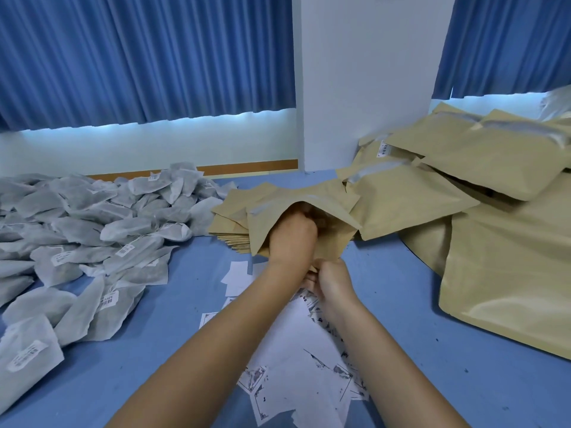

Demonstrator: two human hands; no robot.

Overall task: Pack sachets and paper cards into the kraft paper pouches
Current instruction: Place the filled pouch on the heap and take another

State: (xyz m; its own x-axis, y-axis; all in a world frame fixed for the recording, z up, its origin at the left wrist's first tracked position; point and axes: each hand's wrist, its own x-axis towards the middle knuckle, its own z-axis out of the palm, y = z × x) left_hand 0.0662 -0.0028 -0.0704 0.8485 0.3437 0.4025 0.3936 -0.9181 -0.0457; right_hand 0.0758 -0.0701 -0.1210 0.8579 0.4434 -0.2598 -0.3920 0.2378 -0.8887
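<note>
The blue worktop carries everything. The biggest mass on it is the pile of filled kraft pouches, banked up from 2 to 4 o'clock. Next is the heap of grey sachets, spread from 8 to 10 o'clock, each with a small printed label. At 6 o'clock, under both forearms, lies a loose scatter of paper cards. Just left of centre is a flat stack of empty pouches.

The open pouch sits at the centre, resting partly on that stack. The left hand is pushed into its mouth with the fingers curled. Whether they hold a sachet or a card inside I cannot tell, as the paper hides them. The right hand, just below at 6 o'clock, pinches the pouch's near edge to steady it.

This looks like the filling step. The main risk is the mouth: a bunched fist driven in hard could crease or split a side seam. If the right hand's pinch slips, the pouch would likely slide away over the stack and whatever is going in would jam halfway. The forearms hang close above the cards, so drawing them back could sweep cards out of reach or leave this pouch without one.
</note>
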